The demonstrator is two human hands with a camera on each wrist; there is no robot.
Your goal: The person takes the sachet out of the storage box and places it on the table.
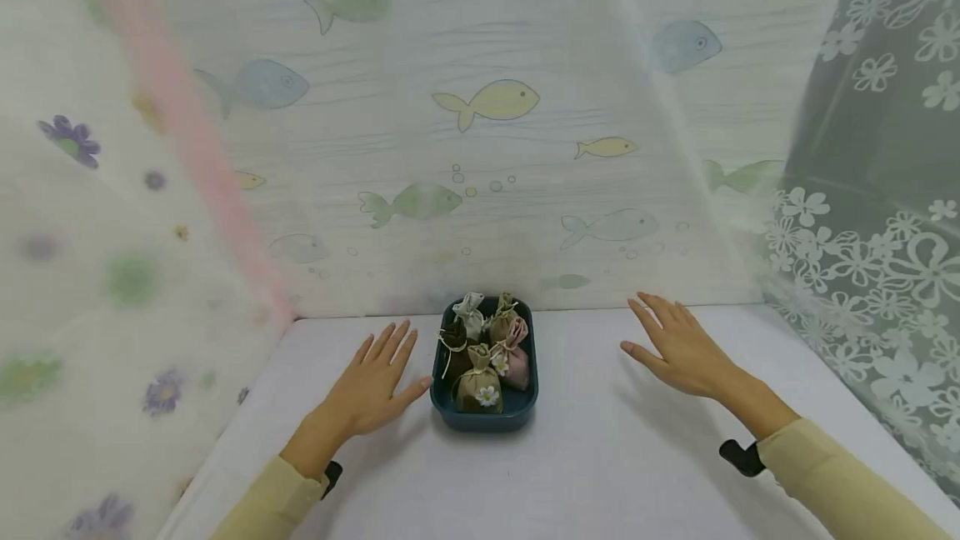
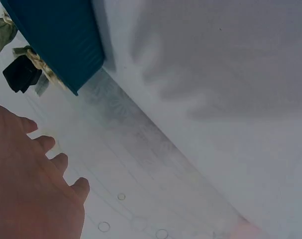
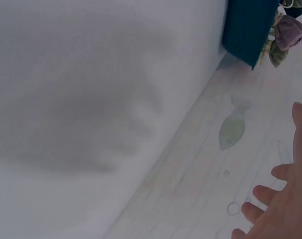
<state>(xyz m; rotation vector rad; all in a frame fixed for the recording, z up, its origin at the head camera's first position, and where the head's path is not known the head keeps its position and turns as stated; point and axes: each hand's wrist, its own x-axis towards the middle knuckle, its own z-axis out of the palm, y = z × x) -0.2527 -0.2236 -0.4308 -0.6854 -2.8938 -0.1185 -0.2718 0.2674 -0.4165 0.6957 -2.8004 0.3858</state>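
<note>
A dark teal tray (image 1: 484, 419) sits on the white table (image 1: 600, 473) against the back wall, holding several small drawstring pouches (image 1: 477, 388) in olive, pink, brown and pale grey. My left hand (image 1: 375, 382) lies flat with straight fingers just left of the tray, its thumb close to the tray's side. My right hand (image 1: 675, 344) hovers open, fingers spread, well to the right of the tray. The left wrist view shows the tray (image 2: 61, 40) and my left hand (image 2: 31, 184). In the right wrist view appear the tray's corner (image 3: 248, 30) and my right hand's fingertips (image 3: 277, 209).
A fish-print curtain (image 1: 480, 132) hangs behind the table. Flower-print cloth (image 1: 112, 273) closes the left side and white lace (image 1: 877, 273) the right. A black strap (image 1: 742, 457) sits at my right wrist.
</note>
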